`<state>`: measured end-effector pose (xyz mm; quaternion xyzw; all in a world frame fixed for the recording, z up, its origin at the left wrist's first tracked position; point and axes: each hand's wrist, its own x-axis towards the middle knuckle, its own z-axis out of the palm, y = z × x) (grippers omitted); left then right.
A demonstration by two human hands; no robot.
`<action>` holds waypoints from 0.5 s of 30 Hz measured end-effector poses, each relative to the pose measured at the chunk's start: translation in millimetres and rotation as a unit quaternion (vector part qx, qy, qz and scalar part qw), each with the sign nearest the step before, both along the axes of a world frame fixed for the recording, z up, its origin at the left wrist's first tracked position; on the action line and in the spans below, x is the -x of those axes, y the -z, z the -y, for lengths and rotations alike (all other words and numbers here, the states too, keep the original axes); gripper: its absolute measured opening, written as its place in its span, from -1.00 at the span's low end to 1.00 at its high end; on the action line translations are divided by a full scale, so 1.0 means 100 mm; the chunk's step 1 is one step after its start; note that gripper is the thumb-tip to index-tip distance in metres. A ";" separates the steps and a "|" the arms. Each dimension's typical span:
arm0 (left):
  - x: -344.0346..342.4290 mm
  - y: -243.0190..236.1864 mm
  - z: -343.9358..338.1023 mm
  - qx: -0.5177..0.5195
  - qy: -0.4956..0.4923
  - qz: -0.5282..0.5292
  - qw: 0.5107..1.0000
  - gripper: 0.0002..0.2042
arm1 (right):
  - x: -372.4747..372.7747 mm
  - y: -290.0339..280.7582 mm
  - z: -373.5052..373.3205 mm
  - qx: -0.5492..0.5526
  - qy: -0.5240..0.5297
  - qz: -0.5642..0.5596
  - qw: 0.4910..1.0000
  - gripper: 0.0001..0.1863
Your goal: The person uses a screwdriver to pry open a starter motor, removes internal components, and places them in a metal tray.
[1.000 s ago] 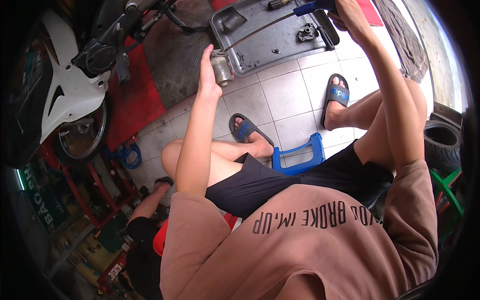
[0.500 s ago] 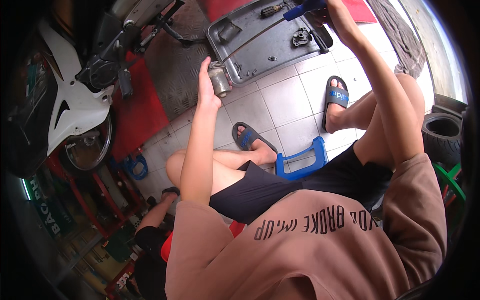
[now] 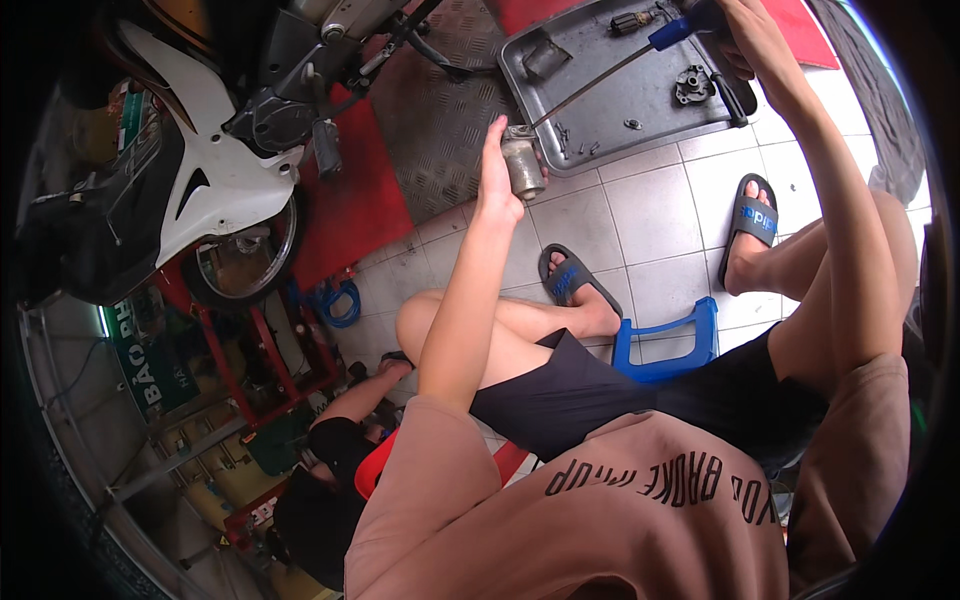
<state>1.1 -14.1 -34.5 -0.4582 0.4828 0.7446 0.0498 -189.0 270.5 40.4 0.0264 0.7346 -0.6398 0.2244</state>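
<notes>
My left hand (image 3: 497,180) is wrapped around a small, dull-grey cylindrical metal motor housing (image 3: 524,170), with a short stub at its lower end. The palm lies on its left side, and a fingertip shows at its right. At the upper right, my right hand (image 3: 752,35) grips a blue-handled tool (image 3: 672,34) with a long thin rod. That rod slants down to the left, its tip at the top end of the housing; whether it touches or goes inside I cannot tell. Both hands are raised in front of the grey metal tray (image 3: 590,165).
In the tray lie a small armature (image 3: 630,22), a cast metal part (image 3: 693,86), a curved plate (image 3: 546,60) and small screws. A motorcycle (image 3: 215,190) stands at left. A blue stool (image 3: 668,345) is beneath me; another person (image 3: 335,450) is at lower left.
The whole view has shifted, so everything sits further right in the picture. Both hands keep their grips, with the rod's tip still at the housing's top end.
</notes>
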 end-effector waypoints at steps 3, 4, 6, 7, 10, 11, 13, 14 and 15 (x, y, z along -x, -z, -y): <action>-0.02 -0.01 0.02 0.000 0.000 -0.013 1.000 -0.52 | -0.08 -0.19 0.31 -0.032 0.048 -0.013 0.998 -0.72; -0.02 -0.01 0.02 -0.008 0.005 -0.011 1.000 -0.53 | -0.12 -0.18 0.28 -0.025 0.078 -0.013 0.997 -0.72; -0.01 -0.01 0.02 -0.003 0.007 -0.010 1.000 -0.53 | -0.16 -0.15 0.22 -0.006 0.137 -0.020 0.990 -0.72; -0.01 0.00 0.03 -0.008 0.005 -0.008 1.000 -0.53 | -0.08 -0.07 0.08 0.009 0.034 0.004 0.999 -0.74; 0.00 0.05 0.01 -0.005 0.014 -0.005 1.000 -0.53 | -0.01 0.10 -0.08 -0.025 -0.060 0.034 0.997 -0.76; 0.00 0.10 0.00 -0.001 0.020 -0.004 1.000 -0.53 | -0.07 0.09 -0.06 0.003 -0.056 -0.034 0.998 -0.72; -0.02 0.16 0.03 0.006 0.019 -0.004 1.000 -0.53 | -0.18 0.00 0.03 0.152 -0.024 0.015 0.988 -0.65; -0.02 0.18 0.02 -0.001 0.020 -0.004 1.000 -0.53 | -0.26 -0.08 0.08 0.145 -0.023 0.015 0.989 -0.65; -0.02 0.19 0.02 0.005 0.019 0.003 1.000 -0.54 | -0.33 -0.17 0.14 0.059 0.007 -0.017 0.998 -0.67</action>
